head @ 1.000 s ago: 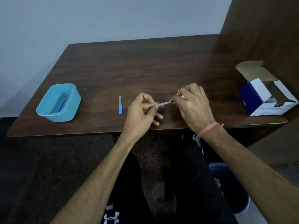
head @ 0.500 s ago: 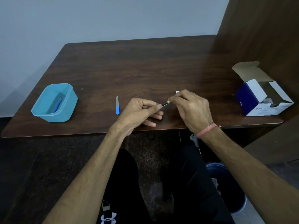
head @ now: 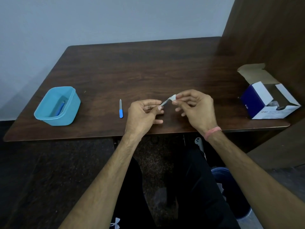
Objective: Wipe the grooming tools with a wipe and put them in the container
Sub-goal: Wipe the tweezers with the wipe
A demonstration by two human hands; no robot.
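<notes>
- Two hands work just above the desk's point(head: 165, 71) near edge: the left hand point(head: 142, 113) pinches one end of a thin metal tool point(head: 164, 102); the right hand point(head: 196, 108) pinches a white wipe point(head: 173, 97) around the other end. Wiping appears underway.
- At 9 o'clock of the hands, a blue-handled file point(head: 121, 108) lies on the desk, evidently awaiting wiping.
- Farther at 9 o'clock, the blue container point(head: 72, 103) holds one blue tool point(head: 60, 107), judged finished.
- At 3 o'clock stands an open box point(head: 257, 98).

The table point(head: 148, 71) is dark wood grain with a smooth, faintly glossy top. The tub point(head: 72, 106) looks like smooth blue plastic. The nail file point(head: 121, 108) has a dull metal blade and blue plastic handle. The box point(head: 257, 96) is matt cardboard.
</notes>
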